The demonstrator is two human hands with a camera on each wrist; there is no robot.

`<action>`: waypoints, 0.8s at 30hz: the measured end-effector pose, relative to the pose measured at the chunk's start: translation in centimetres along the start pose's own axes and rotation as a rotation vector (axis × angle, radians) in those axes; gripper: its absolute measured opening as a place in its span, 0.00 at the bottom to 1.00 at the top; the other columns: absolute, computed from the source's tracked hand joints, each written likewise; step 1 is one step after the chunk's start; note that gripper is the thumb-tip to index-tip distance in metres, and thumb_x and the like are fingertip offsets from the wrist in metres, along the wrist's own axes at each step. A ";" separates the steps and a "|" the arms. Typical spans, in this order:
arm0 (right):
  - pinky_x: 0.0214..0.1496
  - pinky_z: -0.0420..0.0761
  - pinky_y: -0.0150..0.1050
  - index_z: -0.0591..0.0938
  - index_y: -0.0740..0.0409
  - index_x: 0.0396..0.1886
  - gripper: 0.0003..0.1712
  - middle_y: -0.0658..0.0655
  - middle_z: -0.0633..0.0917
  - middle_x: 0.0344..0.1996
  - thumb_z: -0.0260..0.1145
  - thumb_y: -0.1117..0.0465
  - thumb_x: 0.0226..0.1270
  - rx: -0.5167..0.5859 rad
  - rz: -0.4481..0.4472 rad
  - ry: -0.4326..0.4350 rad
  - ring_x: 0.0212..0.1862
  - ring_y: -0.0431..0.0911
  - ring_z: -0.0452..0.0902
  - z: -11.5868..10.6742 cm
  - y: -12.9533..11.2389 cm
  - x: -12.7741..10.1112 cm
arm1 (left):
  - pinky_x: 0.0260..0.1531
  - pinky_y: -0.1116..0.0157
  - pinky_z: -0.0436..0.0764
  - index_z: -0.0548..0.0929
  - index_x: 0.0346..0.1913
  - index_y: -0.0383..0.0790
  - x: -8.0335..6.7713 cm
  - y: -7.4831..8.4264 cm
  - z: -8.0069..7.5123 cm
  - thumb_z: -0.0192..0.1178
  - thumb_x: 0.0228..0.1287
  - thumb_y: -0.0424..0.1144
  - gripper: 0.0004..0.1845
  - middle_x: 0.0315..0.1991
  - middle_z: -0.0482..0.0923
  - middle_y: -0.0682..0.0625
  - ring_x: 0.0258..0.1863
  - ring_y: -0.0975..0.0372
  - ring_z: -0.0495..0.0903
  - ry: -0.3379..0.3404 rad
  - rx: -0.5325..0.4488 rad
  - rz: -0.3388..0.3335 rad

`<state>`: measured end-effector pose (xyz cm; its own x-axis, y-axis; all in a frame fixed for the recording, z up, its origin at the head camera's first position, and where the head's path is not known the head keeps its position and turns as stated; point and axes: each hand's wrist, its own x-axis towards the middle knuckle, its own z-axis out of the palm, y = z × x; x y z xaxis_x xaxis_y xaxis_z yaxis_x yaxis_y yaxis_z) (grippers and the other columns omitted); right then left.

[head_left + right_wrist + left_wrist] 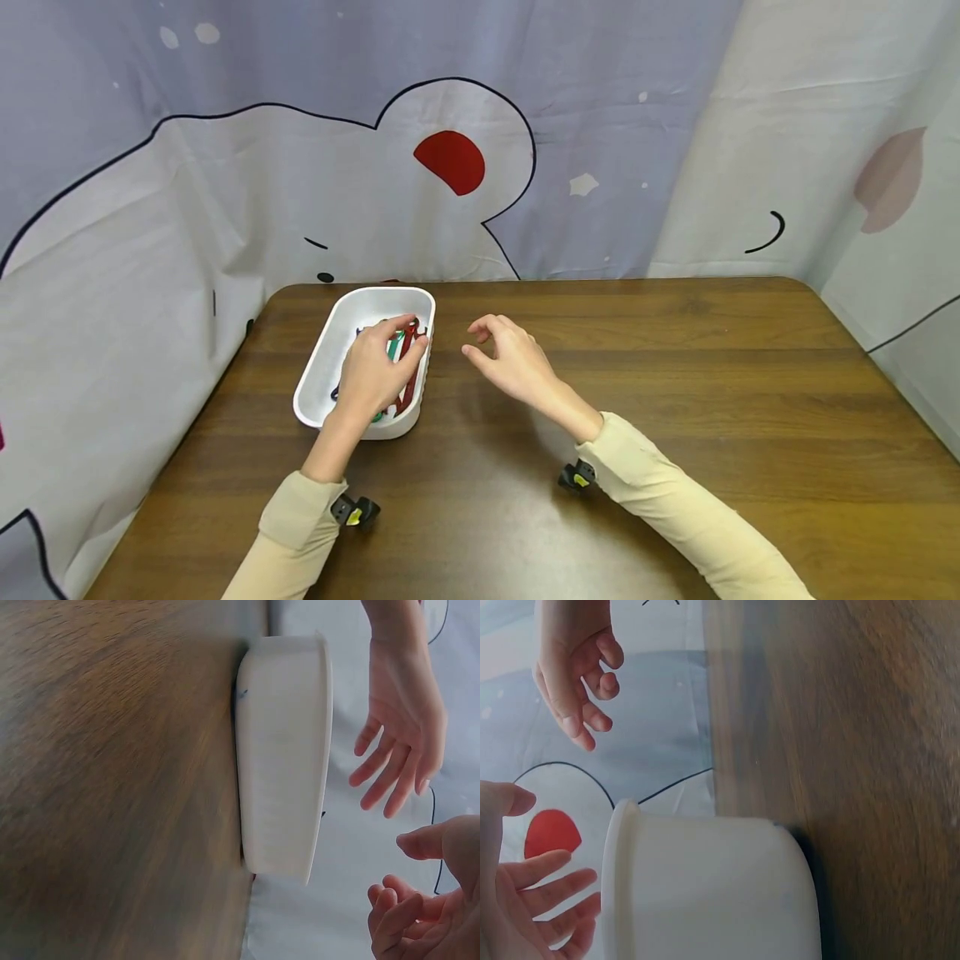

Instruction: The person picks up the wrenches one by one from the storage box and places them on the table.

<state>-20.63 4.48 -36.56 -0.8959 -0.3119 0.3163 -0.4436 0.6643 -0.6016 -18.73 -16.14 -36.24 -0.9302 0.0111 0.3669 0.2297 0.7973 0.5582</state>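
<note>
A white oval tub (375,293) stands on the brown wooden table (675,400), near its back left. Inside lie red, green and dark items (408,387), mostly hidden. My left hand (390,342) hovers over the tub with its fingers spread and fairly straight, and it holds nothing; the right wrist view shows this left hand (397,742) apart from the tub (285,757). My right hand (480,337) floats just right of the tub, fingers loosely curled, empty. In the left wrist view the tub (705,892) lies between my left hand (532,900) and the table.
A curtain with a cartoon print (450,158) hangs close behind the table. The table's left edge (187,433) runs near the tub. Bare wood stretches to the right and front of the hands.
</note>
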 end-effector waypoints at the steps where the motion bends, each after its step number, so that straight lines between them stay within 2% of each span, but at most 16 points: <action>1: 0.38 0.74 0.41 0.80 0.56 0.48 0.16 0.53 0.83 0.40 0.65 0.53 0.64 0.003 0.000 -0.001 0.32 0.44 0.76 0.1 -0.1 0.1 | 0.52 0.50 0.74 0.80 0.58 0.44 0.1 -0.1 0.0 0.59 0.62 0.52 0.24 0.52 0.82 0.43 0.51 0.50 0.78 0.004 0.000 -0.001; 9: 0.36 0.74 0.38 0.80 0.55 0.48 0.16 0.53 0.83 0.38 0.66 0.53 0.63 0.020 -0.011 -0.004 0.29 0.40 0.75 0.6 -0.8 0.8 | 0.50 0.51 0.74 0.80 0.58 0.43 0.4 -0.7 -0.6 0.59 0.62 0.50 0.24 0.51 0.81 0.42 0.48 0.49 0.78 0.014 0.008 -0.014; 16: 0.38 0.75 0.40 0.79 0.56 0.47 0.16 0.54 0.82 0.35 0.67 0.54 0.63 0.045 -0.018 -0.009 0.32 0.48 0.80 1.0 -1.2 1.3 | 0.48 0.52 0.74 0.79 0.58 0.42 0.5 -1.2 -1.0 0.58 0.63 0.50 0.24 0.48 0.81 0.41 0.47 0.50 0.78 0.016 -0.008 -0.033; 24: 0.36 0.74 0.35 0.79 0.57 0.48 0.17 0.54 0.82 0.34 0.67 0.54 0.62 0.085 0.005 -0.043 0.30 0.41 0.77 1.4 -1.5 1.9 | 0.46 0.53 0.75 0.80 0.57 0.39 0.6 -2.1 -1.6 0.60 0.63 0.47 0.22 0.48 0.82 0.40 0.45 0.50 0.80 0.037 -0.015 -0.026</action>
<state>-21.71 1.93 -36.03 -0.8976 -0.3389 0.2819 -0.4375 0.6064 -0.6640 -19.29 -18.79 -36.04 -0.9246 -0.0321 0.3796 0.2104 0.7877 0.5791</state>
